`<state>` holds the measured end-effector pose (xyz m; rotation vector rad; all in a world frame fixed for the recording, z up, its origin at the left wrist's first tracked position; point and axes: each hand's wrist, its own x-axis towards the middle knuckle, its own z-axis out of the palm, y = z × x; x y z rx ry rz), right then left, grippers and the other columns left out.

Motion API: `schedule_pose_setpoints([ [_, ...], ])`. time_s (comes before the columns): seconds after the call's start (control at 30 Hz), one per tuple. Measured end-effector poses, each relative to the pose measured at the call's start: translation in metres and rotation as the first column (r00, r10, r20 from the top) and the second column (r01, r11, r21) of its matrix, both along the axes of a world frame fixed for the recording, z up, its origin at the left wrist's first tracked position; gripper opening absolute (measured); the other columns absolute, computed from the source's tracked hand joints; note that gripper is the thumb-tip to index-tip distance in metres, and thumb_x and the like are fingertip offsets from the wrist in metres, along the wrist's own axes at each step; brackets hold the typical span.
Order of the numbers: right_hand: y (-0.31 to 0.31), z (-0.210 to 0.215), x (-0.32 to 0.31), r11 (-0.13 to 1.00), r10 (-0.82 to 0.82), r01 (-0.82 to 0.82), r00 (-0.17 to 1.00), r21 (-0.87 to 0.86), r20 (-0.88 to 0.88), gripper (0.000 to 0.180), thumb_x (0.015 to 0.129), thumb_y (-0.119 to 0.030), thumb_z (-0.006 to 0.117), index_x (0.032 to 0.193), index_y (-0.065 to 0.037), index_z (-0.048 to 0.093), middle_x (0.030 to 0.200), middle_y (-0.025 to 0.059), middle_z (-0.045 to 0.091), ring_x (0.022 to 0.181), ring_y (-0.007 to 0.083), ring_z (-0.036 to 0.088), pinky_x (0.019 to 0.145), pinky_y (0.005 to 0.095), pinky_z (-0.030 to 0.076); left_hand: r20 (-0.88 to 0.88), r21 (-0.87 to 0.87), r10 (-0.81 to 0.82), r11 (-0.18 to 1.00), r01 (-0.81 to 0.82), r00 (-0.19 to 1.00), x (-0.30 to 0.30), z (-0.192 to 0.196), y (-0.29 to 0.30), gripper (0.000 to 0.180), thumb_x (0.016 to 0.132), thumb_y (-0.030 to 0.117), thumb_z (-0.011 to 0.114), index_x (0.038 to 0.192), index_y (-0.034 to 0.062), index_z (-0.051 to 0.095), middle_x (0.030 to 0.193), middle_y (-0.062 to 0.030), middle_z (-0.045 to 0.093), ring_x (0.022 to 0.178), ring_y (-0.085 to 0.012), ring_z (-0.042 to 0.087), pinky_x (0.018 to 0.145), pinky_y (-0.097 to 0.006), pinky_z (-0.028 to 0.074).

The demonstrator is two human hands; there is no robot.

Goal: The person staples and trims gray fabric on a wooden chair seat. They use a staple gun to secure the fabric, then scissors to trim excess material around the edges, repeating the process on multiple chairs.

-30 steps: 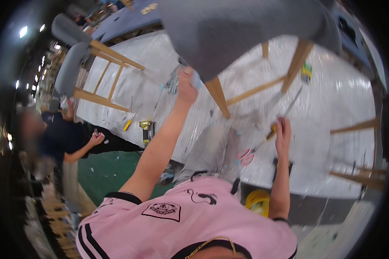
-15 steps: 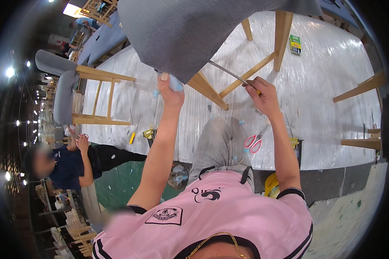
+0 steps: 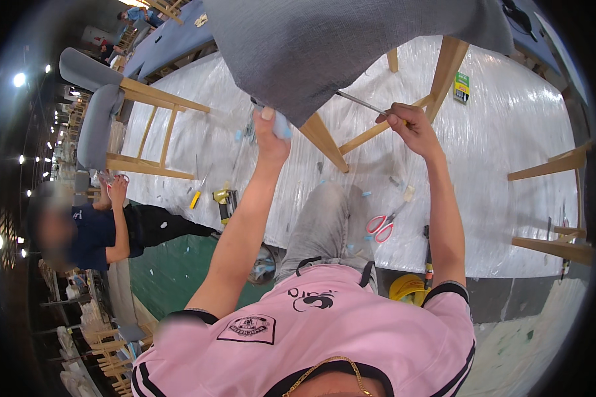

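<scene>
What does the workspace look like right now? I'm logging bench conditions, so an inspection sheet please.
Surface: table wrapped in clear plastic film.
Job's things: grey upholstered chair with wooden legs, raised above the table; thin metal tool.
Clutter: red-handled scissors, yellow power tool, small green box, scattered bits.
Grips: left hand at the fabric edge; right hand shut on the metal tool.
Cables: nothing seen.
Surroundings: second chair on its side; a seated person to the left.

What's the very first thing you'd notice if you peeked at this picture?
A big grey upholstered chair with wooden legs fills the top, held up close. The left hand grips its fabric edge, and the right hand holds a thin metal tool against it. Red-handled scissors lie on the plastic-covered table below.
</scene>
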<state>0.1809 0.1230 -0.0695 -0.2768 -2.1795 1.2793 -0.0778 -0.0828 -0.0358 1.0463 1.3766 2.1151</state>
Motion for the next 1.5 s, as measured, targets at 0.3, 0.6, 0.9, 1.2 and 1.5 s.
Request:
schedule_pose_setpoints([
  [0.3, 0.016, -0.003, -0.002, 1.0, 0.014, -0.014, 0.999, 0.011, -0.038, 0.038, 0.103, -0.032, 0.063, 0.089, 0.001, 0.075, 0.076, 0.0107, 0.07, 0.063, 0.0183, 0.057, 0.061, 0.0329, 0.046, 0.084, 0.064, -0.061, 0.996, 0.056, 0.995, 0.019, 0.019, 0.002, 0.048, 0.093, 0.042, 0.058, 0.125, 0.0068, 0.058, 0.128, -0.0059, 0.062, 0.125, -0.0223, 0.057, 0.106, -0.042, 0.045],
  [0.6, 0.022, -0.012, -0.011, 0.993, -0.009, 0.026, 0.988, 0.113, -0.155, 0.031, 0.099, -0.026, 0.067, 0.087, 0.002, 0.074, 0.074, 0.0124, 0.069, 0.062, 0.0211, 0.058, 0.06, 0.0339, 0.045, 0.104, 0.128, -0.138, 0.984, 0.125, 0.985, 0.009, 0.016, 0.004, 0.055, 0.095, 0.044, 0.059, 0.134, 0.005, 0.053, 0.131, -0.0075, 0.061, 0.125, -0.0214, 0.056, 0.107, -0.038, 0.043],
  [0.9, 0.005, -0.008, -0.028, 0.998, 0.045, -0.036, 0.982, 0.051, -0.182, 0.031, 0.1, -0.029, 0.068, 0.09, 0.0, 0.076, 0.072, 0.0091, 0.066, 0.056, 0.015, 0.047, 0.053, 0.0315, 0.037, 0.147, 0.144, -0.145, 0.982, 0.124, 0.978, 0.016, 0.02, 0.003, 0.055, 0.096, 0.044, 0.059, 0.133, 0.0031, 0.054, 0.128, -0.0071, 0.062, 0.12, -0.0199, 0.059, 0.105, -0.036, 0.044],
  [1.2, -0.002, 0.013, -0.041, 0.996, 0.035, -0.014, 0.972, 0.094, -0.233, 0.032, 0.099, -0.03, 0.07, 0.089, 0.0, 0.075, 0.068, 0.0065, 0.062, 0.056, 0.0133, 0.045, 0.053, 0.0308, 0.036, 0.076, 0.023, -0.094, 0.995, 0.093, 0.993, 0.009, 0.018, 0.004, 0.058, 0.092, 0.051, 0.055, 0.134, 0.0097, 0.055, 0.135, -0.0056, 0.059, 0.129, -0.0218, 0.054, 0.111, -0.041, 0.039],
  [1.5, 0.004, -0.007, -0.041, 1.0, -0.018, 0.023, 0.957, 0.015, -0.29, 0.033, 0.099, -0.029, 0.07, 0.088, 0.001, 0.076, 0.064, 0.0058, 0.059, 0.055, 0.013, 0.043, 0.051, 0.0308, 0.033, 0.089, 0.082, -0.14, 0.988, 0.132, 0.986, 0.013, 0.021, 0.008, 0.055, 0.094, 0.049, 0.055, 0.132, 0.0088, 0.056, 0.135, -0.0058, 0.06, 0.129, -0.0235, 0.055, 0.111, -0.043, 0.04],
])
